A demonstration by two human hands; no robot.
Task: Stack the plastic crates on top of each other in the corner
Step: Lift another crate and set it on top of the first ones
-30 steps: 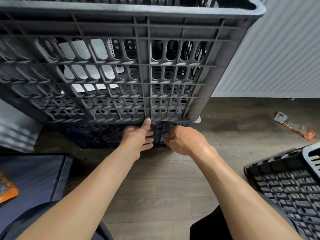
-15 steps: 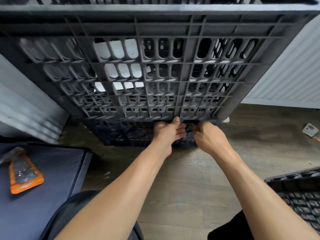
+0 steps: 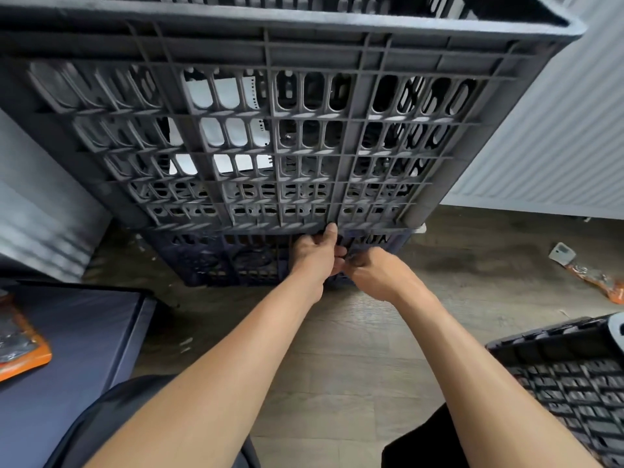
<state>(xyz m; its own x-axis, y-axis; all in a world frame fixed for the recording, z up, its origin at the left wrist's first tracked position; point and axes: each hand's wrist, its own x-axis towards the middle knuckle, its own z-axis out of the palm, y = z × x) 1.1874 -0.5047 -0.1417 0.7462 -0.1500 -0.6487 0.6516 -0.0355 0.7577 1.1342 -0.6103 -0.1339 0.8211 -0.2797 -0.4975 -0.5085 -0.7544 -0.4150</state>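
Blue crate (image 3: pixel 219 261): left grip (image 3: pixel 315 253) and right grip (image 3: pixel 378 271) curl round its slats (closer together now).

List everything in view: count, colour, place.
floor: 1, brown wood
mat: 1, dark blue, lower left
blue crate: 1, dark blue, on the floor
grey crate: 1, grey, on the blue crate, in the corner
black crate: 1, black, floor, lower right
floor packet: 1, orange, floor, far right
mat packet: 1, orange, on the mat, far left
left hand: 1, thumb on grey crate's bottom edge
right hand: 1, fingers curled at blue crate's wall
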